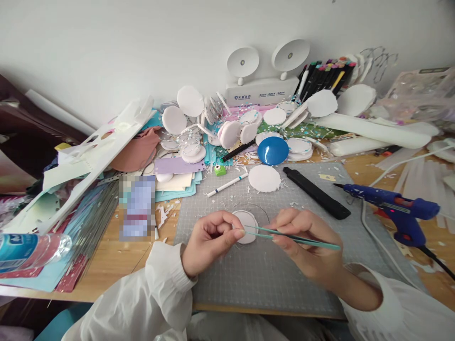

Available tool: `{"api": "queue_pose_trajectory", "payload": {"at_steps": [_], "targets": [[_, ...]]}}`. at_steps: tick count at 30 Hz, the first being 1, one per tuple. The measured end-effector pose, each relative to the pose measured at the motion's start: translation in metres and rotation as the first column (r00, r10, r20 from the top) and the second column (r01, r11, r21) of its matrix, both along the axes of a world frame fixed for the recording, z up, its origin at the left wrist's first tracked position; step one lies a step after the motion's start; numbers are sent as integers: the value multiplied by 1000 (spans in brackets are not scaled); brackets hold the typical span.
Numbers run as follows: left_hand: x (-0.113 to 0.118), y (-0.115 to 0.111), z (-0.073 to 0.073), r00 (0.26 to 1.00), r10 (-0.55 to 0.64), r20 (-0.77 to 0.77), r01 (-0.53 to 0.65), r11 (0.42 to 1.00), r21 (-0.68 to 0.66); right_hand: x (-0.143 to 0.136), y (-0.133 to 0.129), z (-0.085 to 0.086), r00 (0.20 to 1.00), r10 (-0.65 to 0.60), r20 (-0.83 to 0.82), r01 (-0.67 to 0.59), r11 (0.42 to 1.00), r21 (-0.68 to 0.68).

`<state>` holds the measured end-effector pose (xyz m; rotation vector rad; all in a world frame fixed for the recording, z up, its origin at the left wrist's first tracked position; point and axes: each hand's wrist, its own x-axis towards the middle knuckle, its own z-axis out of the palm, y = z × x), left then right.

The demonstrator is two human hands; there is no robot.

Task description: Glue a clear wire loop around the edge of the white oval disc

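Tapered teal tweezers [314, 243] sit gripped in right hand [314, 258]; left hand [213, 237] pinched, contents unclear.

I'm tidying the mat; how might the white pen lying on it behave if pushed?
The white pen would probably roll if nudged, its barrel looking round and the grey mat flat. Slim, it is likely light; its straight body suggests it would stay stiff.

The right hand [308, 244] holds green tweezers [325, 245], their tips close to the left hand [213, 238], over a white disc [248, 218] on a gray mat [249, 284]. Beyond lie a shiny blue disc [273, 151] and a long black tool [316, 193]; a glue gun [401, 203] lies at right.
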<state>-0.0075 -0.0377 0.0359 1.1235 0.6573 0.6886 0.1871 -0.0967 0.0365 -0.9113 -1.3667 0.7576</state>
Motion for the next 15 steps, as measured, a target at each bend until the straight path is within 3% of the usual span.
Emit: {"api": "queue_pose_trajectory", "payload": {"at_steps": [8,15], "targets": [[-5,10,-1,985,170,34,-169,985,-19,4,5,2,985,-172,-28,170,985,-40],[-2,6,-5,992,124,0,-124,992,6,1,1,1,995,-94,-45,92,994,-52]]}}
